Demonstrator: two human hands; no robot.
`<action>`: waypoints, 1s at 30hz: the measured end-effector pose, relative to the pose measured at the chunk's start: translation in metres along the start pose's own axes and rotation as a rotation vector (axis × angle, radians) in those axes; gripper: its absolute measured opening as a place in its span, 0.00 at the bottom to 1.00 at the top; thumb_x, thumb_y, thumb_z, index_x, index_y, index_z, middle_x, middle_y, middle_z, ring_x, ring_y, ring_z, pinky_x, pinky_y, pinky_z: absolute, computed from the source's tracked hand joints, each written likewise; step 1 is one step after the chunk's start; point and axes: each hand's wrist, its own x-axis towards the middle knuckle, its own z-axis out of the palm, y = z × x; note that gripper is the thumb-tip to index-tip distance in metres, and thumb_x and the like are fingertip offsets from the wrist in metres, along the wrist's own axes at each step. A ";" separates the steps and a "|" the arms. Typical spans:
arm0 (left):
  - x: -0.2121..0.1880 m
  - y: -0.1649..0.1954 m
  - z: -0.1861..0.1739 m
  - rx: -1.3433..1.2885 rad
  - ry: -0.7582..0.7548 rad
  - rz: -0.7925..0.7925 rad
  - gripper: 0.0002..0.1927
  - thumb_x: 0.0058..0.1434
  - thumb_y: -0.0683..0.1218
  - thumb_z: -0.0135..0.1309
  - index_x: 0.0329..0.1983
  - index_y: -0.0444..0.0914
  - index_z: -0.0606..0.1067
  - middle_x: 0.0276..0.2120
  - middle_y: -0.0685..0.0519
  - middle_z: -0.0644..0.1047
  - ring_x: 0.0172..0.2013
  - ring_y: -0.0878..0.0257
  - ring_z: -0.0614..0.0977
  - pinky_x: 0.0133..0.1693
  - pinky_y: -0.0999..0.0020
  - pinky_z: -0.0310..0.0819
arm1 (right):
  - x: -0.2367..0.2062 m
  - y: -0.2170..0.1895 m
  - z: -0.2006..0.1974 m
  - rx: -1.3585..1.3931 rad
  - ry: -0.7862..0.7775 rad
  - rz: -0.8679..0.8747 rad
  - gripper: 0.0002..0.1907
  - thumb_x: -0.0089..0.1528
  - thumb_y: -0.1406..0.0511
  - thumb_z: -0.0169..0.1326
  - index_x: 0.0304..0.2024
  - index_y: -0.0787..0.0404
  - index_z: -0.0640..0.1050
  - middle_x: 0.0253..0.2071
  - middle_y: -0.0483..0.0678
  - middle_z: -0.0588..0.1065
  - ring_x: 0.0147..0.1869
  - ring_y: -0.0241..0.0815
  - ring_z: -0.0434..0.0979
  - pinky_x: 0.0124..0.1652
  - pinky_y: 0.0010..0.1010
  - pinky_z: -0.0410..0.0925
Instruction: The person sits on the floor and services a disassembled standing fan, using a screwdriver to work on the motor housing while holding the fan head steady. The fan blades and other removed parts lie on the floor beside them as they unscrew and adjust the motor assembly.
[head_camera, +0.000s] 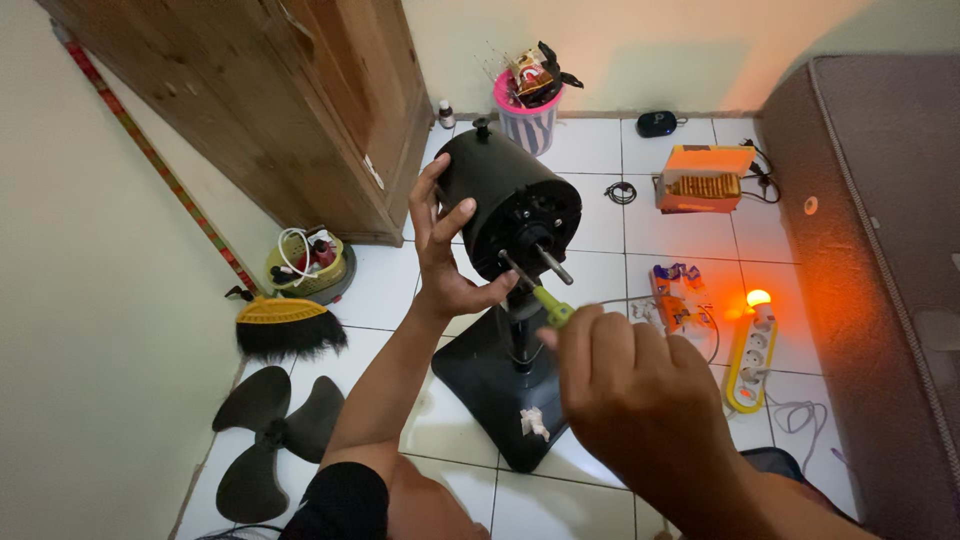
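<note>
A black fan motor housing (505, 200) stands on a stand with a black square base (490, 385), its metal shaft pointing toward me. My left hand (445, 255) steadies the housing's left side, fingers spread, thumb under it. My right hand (630, 395) grips a screwdriver with a green handle (552, 308); its tip touches the housing's front face near the shaft.
A black fan blade (270, 425) lies on the white tile floor at lower left. A brush, a small basket and a wooden cabinet (290, 90) are at left. A striped bin, an orange box, a lit power strip (752, 350) and a mattress edge are at right.
</note>
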 end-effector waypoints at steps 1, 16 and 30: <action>0.000 0.000 0.000 0.004 0.002 0.001 0.43 0.55 0.54 0.68 0.72 0.58 0.62 0.75 0.40 0.52 0.72 0.40 0.62 0.70 0.47 0.64 | 0.001 0.000 -0.001 0.081 -0.014 0.011 0.17 0.66 0.58 0.53 0.36 0.66 0.77 0.23 0.43 0.67 0.23 0.37 0.70 0.21 0.27 0.64; 0.000 0.000 0.001 -0.029 0.001 -0.010 0.43 0.54 0.51 0.69 0.72 0.59 0.62 0.75 0.41 0.51 0.72 0.41 0.63 0.69 0.48 0.67 | -0.002 0.008 0.008 0.189 0.167 -0.091 0.11 0.55 0.67 0.57 0.38 0.67 0.80 0.28 0.45 0.72 0.32 0.37 0.72 0.29 0.23 0.65; 0.000 0.000 0.002 -0.014 0.001 -0.004 0.43 0.54 0.53 0.69 0.72 0.59 0.62 0.75 0.41 0.52 0.72 0.42 0.63 0.69 0.49 0.67 | 0.000 0.009 0.009 0.029 0.321 -0.201 0.05 0.61 0.70 0.60 0.32 0.65 0.77 0.25 0.45 0.73 0.29 0.38 0.73 0.29 0.27 0.66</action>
